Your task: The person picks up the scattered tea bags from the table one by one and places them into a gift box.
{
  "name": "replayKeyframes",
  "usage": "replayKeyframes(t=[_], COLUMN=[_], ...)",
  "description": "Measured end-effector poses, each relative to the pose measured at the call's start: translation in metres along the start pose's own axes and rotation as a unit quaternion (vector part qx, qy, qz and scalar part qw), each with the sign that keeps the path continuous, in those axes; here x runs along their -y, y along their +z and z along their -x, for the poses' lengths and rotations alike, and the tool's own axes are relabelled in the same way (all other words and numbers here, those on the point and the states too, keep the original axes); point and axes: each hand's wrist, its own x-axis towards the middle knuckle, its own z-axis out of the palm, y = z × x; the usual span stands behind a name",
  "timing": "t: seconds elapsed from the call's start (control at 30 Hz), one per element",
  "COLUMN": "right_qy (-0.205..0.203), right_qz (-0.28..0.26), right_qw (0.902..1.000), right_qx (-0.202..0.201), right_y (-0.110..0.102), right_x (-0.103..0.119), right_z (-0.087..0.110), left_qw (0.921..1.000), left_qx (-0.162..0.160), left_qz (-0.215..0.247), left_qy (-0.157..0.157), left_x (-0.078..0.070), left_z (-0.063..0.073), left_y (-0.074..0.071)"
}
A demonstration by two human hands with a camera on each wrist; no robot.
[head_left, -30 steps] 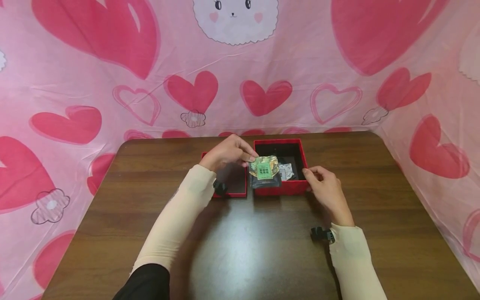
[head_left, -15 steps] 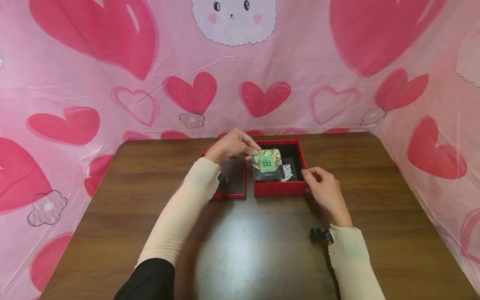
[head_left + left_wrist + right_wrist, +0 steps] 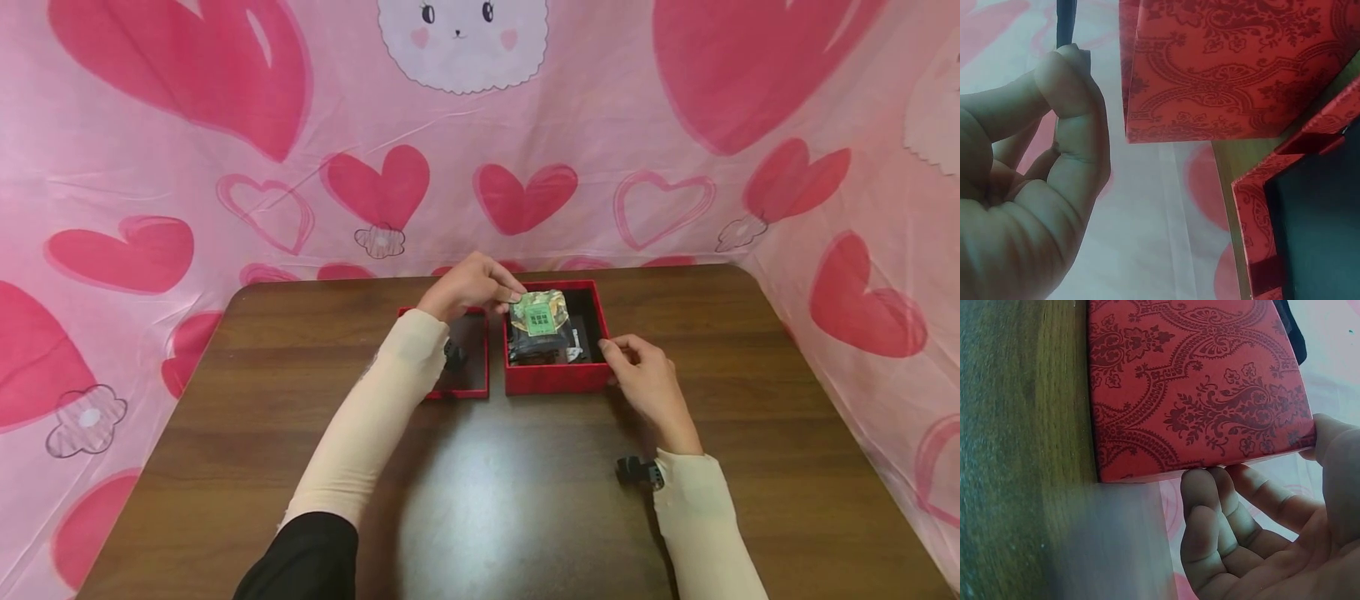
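My left hand [image 3: 474, 285] pinches the upper left corner of a dark packet [image 3: 542, 325] with a green label and a patterned top. The packet is tilted over the left part of a red box [image 3: 558, 379] with a black inside. In the left wrist view, the packet's thin dark edge [image 3: 1067, 22] rises from between thumb and forefinger. At the box's right side, my right hand [image 3: 647, 371] grips the wall. Its thumb is at the rim and its fingertips [image 3: 1199, 484] touch the red patterned outside [image 3: 1204, 381]. A small white-and-black packet [image 3: 576, 346] shows inside the box, partly covered.
A shallow red lid [image 3: 468, 367] with a dark inside lies left of the box, partly behind my left wrist. Both stand near the far edge of the brown wooden table [image 3: 465, 500]. A pink heart-patterned cloth [image 3: 450, 192] hangs behind and at the sides.
My left hand has moved slightly right and away from me, bringing the packet from in front of the box to over its opening. The right hand keeps its hold on the box wall.
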Motion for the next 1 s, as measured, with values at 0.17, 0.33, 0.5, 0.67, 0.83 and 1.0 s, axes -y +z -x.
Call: replayKeyframes(t=[0.17, 0.33, 0.5, 0.67, 0.83, 1.0], right_qy=[0.000, 0.000, 0.003, 0.002, 0.000, -0.010], right_qz=[-0.003, -0.003, 0.002, 0.003, 0.003, 0.014], right_qw=[1.0000, 1.0000, 1.0000, 0.9999, 0.9998, 0.9997], right_qx=[0.000, 0.005, 0.008, 0.011, 0.019, 0.020], right_y=[0.000, 0.000, 0.001, 0.000, -0.001, -0.004], right_x=[0.000, 0.000, 0.001, 0.001, 0.000, -0.003], right_z=[0.000, 0.000, -0.001, -0.002, -0.004, -0.004], left_qw=[0.9999, 0.9998, 0.9989, 0.9978, 0.9953, 0.9888], left_qx=[-0.008, -0.016, -0.028, -0.047, -0.076, -0.094], left_qz=[-0.001, -0.003, -0.034, -0.046, -0.054, -0.091], left_qy=[0.008, 0.014, 0.015, 0.004, 0.027, 0.072], left_x=[-0.001, -0.001, 0.001, 0.000, 0.000, 0.004], left_z=[0.001, 0.001, 0.001, 0.006, 0.014, 0.024], left_y=[0.002, 0.004, 0.002, -0.002, -0.006, -0.006])
